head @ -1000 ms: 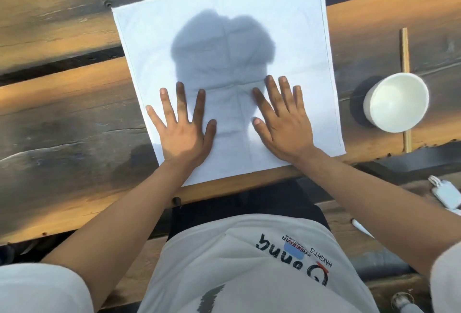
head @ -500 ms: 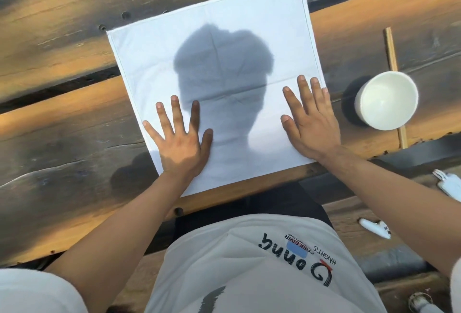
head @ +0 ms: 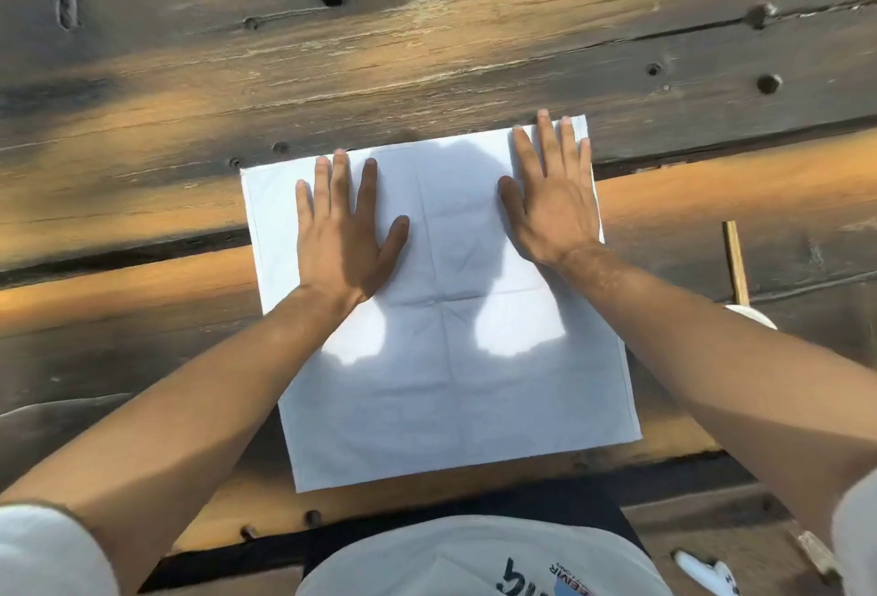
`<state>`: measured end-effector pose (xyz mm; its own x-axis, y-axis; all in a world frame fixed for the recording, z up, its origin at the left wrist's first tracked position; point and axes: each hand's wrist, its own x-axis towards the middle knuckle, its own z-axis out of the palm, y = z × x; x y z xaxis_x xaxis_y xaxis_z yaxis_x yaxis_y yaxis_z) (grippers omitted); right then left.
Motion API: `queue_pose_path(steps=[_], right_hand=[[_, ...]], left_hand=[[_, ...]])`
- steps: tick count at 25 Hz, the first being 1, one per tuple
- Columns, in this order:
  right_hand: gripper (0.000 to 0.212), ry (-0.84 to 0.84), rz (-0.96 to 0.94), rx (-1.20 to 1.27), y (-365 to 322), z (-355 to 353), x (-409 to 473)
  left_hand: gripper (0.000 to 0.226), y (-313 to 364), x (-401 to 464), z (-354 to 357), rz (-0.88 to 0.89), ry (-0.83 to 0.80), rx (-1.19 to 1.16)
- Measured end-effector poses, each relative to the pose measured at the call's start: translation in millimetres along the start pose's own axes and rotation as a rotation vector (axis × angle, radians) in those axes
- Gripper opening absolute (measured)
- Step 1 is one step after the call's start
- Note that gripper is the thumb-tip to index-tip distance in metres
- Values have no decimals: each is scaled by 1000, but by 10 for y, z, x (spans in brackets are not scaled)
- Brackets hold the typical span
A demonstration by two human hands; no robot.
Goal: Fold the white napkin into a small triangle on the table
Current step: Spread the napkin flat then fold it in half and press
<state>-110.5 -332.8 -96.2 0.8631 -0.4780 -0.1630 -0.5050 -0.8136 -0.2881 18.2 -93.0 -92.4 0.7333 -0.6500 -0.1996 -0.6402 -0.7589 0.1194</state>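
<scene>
napkin (head: 451, 358), white and square, lies spread flat on the plank surface (head: 427, 49), its near edge close to the surface's near lip, just in front of the person's lap, and its far edge reaching out past a dark gap between two boards. nearest the body, the cloth is bare and shaded by the person's own shadow, with old crease lines crossing at about its middle. both forearms run out over the near half to the far half. the left hand (head: 344, 235) rests palm down on the far left part of the cloth, fingers straight and a little spread, fingertips at the far edge; it holds nothing and only presses. the right hand (head: 553, 197) lies the same way by the far right corner, fingers straight and closer together, tips reaching that far edge, again flat and gripping nothing. no fold has been made yet, so this looks like the smoothing step before the first fold. the next move probably calls for pinching one corner and carrying it across to the opposite corner, keeping the edges matched while the other hand pins the cloth, since a light cloth on rough boards could skew or bunch. to the right, well apart from the cloth, a wooden stick (head: 735, 263) lies on the surface, and a white rim (head: 752, 313) shows behind the right forearm.
</scene>
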Motion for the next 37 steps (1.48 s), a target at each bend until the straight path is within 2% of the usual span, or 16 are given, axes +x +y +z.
queue_pose_path(steps=[4, 8, 10, 18, 22, 25, 27, 31, 37], right_hand=[[53, 24, -100, -58, 32, -69, 318], [44, 100, -146, 46, 107, -144, 537], [41, 73, -140, 45, 151, -197, 582], [20, 8, -62, -132, 375, -326, 641], [23, -67, -7, -136, 367, -409, 613], [24, -87, 27, -96, 329, -513, 530], [21, -67, 34, -52, 312, -589, 461], [15, -26, 26, -20, 289, -801, 234], [21, 58, 72, 38, 304, -1018, -356]], left_hand=[[70, -134, 336, -70, -45, 22, 3], [38, -253, 484, -115, -4, 177, 44], [28, -289, 536, -170, 1, 190, 44], [28, -540, 591, -446, -26, -2, 51], [22, -617, 696, -633, -5, -213, 20], [8, -655, 653, -754, 81, -297, -18], [5, -724, 570, -823, 120, -290, -38], [13, -884, 353, -1012, 128, -236, -33], [14, -1072, -328, -1235, 171, -90, -126]])
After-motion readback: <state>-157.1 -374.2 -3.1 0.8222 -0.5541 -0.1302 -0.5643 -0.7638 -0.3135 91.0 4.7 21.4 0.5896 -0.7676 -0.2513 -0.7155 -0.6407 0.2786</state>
